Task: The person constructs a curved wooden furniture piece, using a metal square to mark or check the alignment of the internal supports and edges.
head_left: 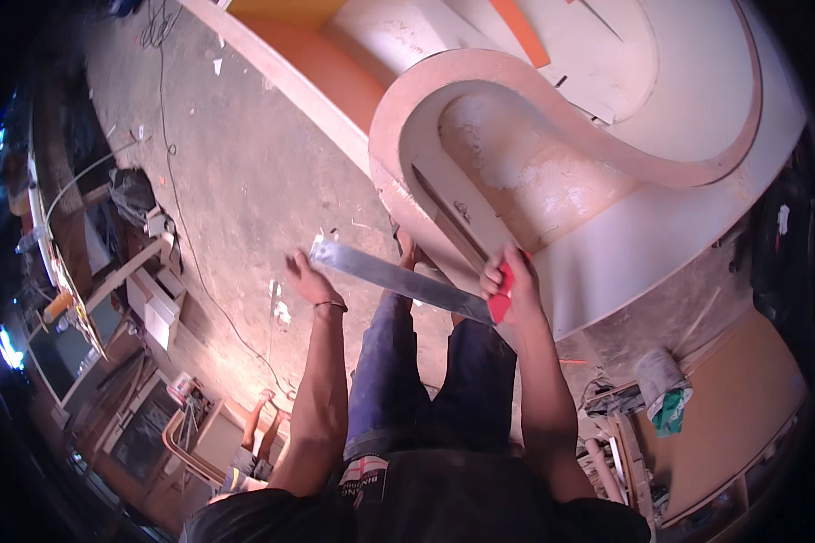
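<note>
My right hand (516, 282) is wrapped round the red handle of a handsaw (398, 280). Its broad metal blade slants up to the left across the front of my legs. Beside the blade's far end is my left hand (311, 279), its fingers slightly apart with nothing seen in them. A small gap shows between that hand and the blade. Just ahead of my right hand stands a large white curved piece of furniture (598, 262), with a winding pinkish board (480, 65) forming its raised edge. A narrow slot runs along its inner wall.
Wood offcuts (157, 308) and a black bag (132, 195) lie at left. A cable (174, 195) trails over the dusty concrete floor (254, 172). A brown board (743, 407) and a grey bucket-like container (663, 373) are at right. Another person's legs (255, 430) show at lower left.
</note>
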Demonstrator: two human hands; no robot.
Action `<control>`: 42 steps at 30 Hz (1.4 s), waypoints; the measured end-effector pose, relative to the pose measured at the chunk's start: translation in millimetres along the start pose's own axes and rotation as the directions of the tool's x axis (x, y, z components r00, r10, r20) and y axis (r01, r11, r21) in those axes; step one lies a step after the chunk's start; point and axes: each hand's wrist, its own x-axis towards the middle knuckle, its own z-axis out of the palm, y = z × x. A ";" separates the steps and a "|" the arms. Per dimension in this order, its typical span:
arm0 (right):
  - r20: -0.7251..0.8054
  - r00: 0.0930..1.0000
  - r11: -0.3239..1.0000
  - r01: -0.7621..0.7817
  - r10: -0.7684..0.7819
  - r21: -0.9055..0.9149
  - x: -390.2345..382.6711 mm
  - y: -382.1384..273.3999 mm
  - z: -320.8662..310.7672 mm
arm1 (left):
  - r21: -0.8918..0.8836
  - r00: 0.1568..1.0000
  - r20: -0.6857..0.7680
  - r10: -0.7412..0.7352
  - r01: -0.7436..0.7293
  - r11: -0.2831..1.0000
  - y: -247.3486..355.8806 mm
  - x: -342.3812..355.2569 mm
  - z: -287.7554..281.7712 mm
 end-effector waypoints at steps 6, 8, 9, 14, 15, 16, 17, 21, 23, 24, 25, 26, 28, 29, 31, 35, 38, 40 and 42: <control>-0.068 0.977 0.808 0.206 -0.202 0.552 -81.2 -5.3 -86.2 | 0.163 0.284 0.841 0.461 -0.944 0.286 104.0 -61.2 155.2; -0.138 0.950 0.711 0.302 -0.280 0.635 -105.5 -2.5 -103.1 | 0.110 0.169 0.877 0.449 -0.982 0.154 116.5 -63.5 199.2; -0.200 0.903 0.667 0.417 -0.380 0.617 -115.9 0.8 -110.3 | 0.074 0.076 0.901 0.427 -0.997 0.022 121.0 -66.3 215.3; -0.374 0.673 0.372 0.695 -0.639 0.616 -194.9 18.7 -139.0 | -0.050 -0.067 0.913 0.403 -0.997 -0.053 124.8 -94.3 265.0; -0.392 0.647 0.343 0.716 -0.654 0.608 -209.4 23.1 -144.8 | -0.066 -0.081 0.912 0.401 -0.997 -0.050 124.8 -103.0 271.6; -0.490 0.596 0.283 0.771 -0.636 0.570 -220.1 27.7 -148.4 | -0.072 -0.111 0.912 0.395 -0.991 -0.111 122.3 -107.0 277.7; -0.583 0.538 0.222 0.821 -0.609 0.526 -231.8 34.4 -154.3 | -0.104 -0.142 0.909 0.392 -0.988 -0.117 122.8 -117.3 283.2; -0.644 0.527 0.188 0.833 -0.555 0.520 -267.7 62.3 -165.1 | -0.175 -0.236 0.916 0.325 -0.963 -0.205 127.2 -165.6 303.3; -0.720 0.482 0.205 0.873 -0.500 0.442 -283.2 72.0 -167.7 | -0.245 -0.323 0.920 0.220 -0.915 -0.319 123.0 -196.4 312.0; -0.781 0.447 0.250 0.894 -0.436 0.372 -290.6 75.4 -170.3 | -0.281 -0.353 0.914 0.199 -0.906 -0.317 117.9 -212.5 315.9; -0.784 0.437 0.234 0.899 -0.440 0.370 -297.4 78.5 -174.6 | -0.295 -0.369 0.907 0.200 -0.900 -0.321 113.6 -228.8 319.6; -0.842 0.387 0.174 0.922 -0.375 0.347 -304.9 80.3 -180.7 | -0.324 -0.376 0.911 0.167 -0.905 -0.275 108.5 -245.8 323.1; -0.893 0.328 0.104 0.945 -0.308 0.311 -328.9 90.5 -207.5 | -0.347 -0.383 0.917 0.114 -0.905 -0.247 98.6 -283.0 329.2; -0.859 0.318 0.044 0.944 -0.401 0.328 -347.9 104.9 -239.6 | -0.358 -0.394 0.912 0.118 -0.902 -0.243 93.5 -301.9 333.0; -0.818 0.319 -0.018 0.928 -0.479 0.372 -359.3 112.1 -269.2 | -0.377 -0.421 0.898 0.131 -0.887 -0.266 80.5 -324.4 337.7; -0.730 0.351 -0.098 0.864 -0.587 0.494 -381.7 71.4 -266.7 | -0.314 -0.374 0.910 0.177 -0.903 -0.292 59.4 -353.9 337.3; -0.638 0.374 -0.057 0.835 -0.673 0.548 -393.8 54.7 -311.1 | -0.208 -0.280 0.928 0.246 -0.937 -0.282 46.1 -368.7 335.1; -0.584 0.392 -0.011 0.824 -0.711 0.567 -403.5 33.4 -357.2 | -0.147 -0.228 0.939 0.256 -0.943 -0.299 39.9 -382.6 334.3; -0.445 0.395 0.057 0.795 -0.804 0.603 -410.5 1.0 -381.1 | -0.078 -0.181 0.937 0.298 -0.942 -0.325 41.9 -385.4 335.2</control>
